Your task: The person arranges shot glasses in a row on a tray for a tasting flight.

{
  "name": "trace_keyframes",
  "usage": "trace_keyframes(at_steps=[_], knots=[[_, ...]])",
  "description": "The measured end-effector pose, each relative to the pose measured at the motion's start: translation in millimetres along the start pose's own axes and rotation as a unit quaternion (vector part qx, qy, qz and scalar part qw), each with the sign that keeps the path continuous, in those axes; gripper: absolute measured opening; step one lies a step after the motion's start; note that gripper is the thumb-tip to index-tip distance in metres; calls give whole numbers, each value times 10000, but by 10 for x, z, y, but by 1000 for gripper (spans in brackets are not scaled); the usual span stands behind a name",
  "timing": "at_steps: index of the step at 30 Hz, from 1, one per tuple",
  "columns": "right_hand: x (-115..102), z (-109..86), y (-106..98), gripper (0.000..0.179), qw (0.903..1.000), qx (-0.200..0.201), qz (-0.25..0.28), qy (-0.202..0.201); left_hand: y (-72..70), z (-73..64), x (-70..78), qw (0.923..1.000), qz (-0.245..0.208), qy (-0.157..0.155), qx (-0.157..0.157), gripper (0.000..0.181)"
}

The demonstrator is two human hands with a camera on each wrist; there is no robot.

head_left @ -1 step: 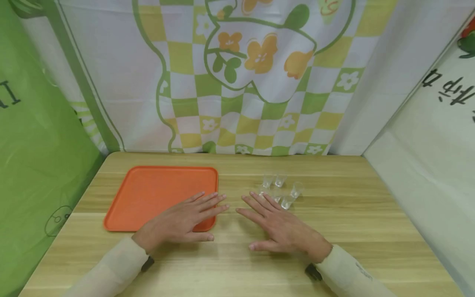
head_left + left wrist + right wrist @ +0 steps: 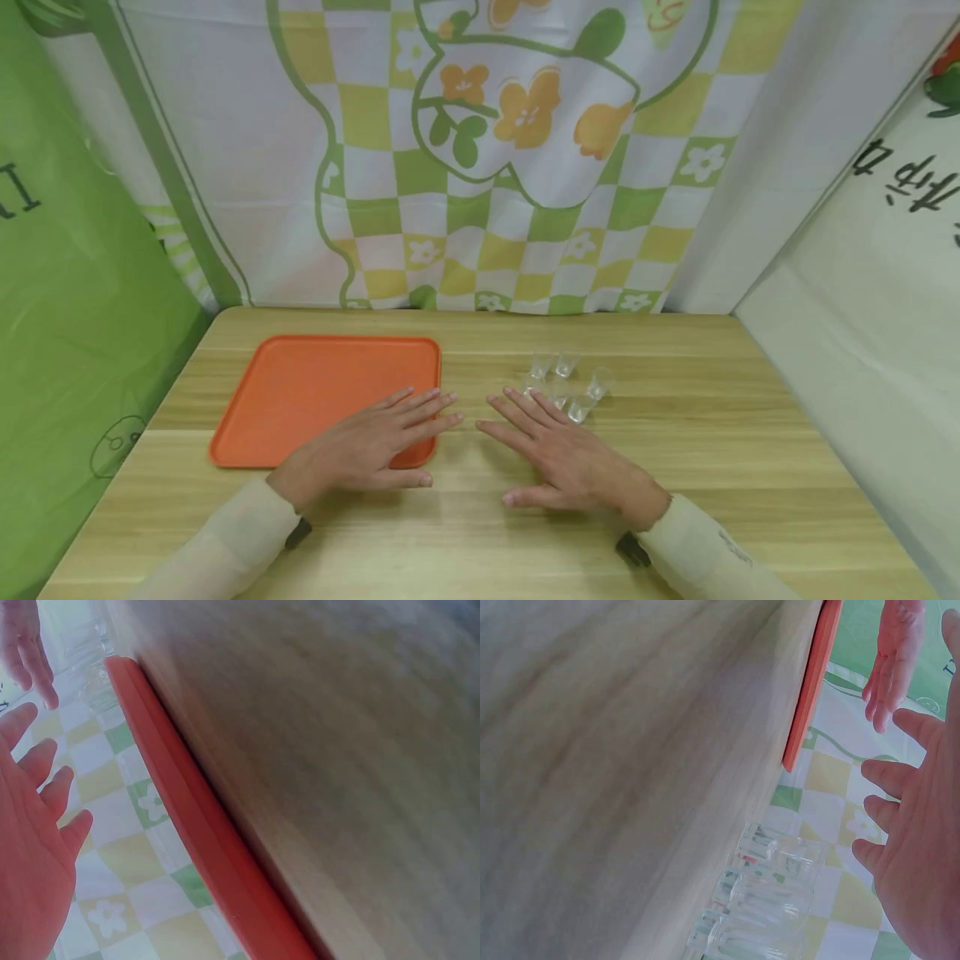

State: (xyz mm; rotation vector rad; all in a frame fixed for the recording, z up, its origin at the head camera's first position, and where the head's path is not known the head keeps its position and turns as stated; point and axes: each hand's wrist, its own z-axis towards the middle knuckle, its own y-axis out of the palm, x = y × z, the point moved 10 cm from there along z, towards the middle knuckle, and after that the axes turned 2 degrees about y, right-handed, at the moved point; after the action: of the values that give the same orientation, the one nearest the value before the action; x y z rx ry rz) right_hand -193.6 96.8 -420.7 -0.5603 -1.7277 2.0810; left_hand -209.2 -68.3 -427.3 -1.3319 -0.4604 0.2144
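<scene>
1. One orange tray (image 2: 322,387), by the far left corner of the desk (image 2: 480,542).
2. Six clear cups (image 2: 560,392) counted, toward far edge, right of tray.
3. Two hands: left hand (image 2: 360,450) above tray, right hand (image 2: 570,462) near cups; both flat, holding nothing.

In the head view, looks forward and down, well back, from the six-o'clock side of the table (image 2: 480,533). In both wrist views, looks low and close across it, tilted, toward the curtain (image 2: 480,158) at twelve. Shares the clear cups (image 2: 763,894) between these, at ten in the left, five in the right.
</scene>
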Motion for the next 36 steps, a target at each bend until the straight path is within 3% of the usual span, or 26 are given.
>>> trace_keyframes(at_steps=[14,18,28,36], knots=[[23,58,-87,93,9998,143,102,53,-87,-45,-9,9998,194,-47,51,86],[6,63,-119,92,9996,280,93,-9,-112,-97,4,9999,60,-114,92,92],[123,-18,-251,85,9968,670,392,176,-153,-260,-104,9980,-53,-570,270,94],[376,-190,-337,81,9901,868,868,686,-254,-561,-279,9909,-238,-1213,541,95]])
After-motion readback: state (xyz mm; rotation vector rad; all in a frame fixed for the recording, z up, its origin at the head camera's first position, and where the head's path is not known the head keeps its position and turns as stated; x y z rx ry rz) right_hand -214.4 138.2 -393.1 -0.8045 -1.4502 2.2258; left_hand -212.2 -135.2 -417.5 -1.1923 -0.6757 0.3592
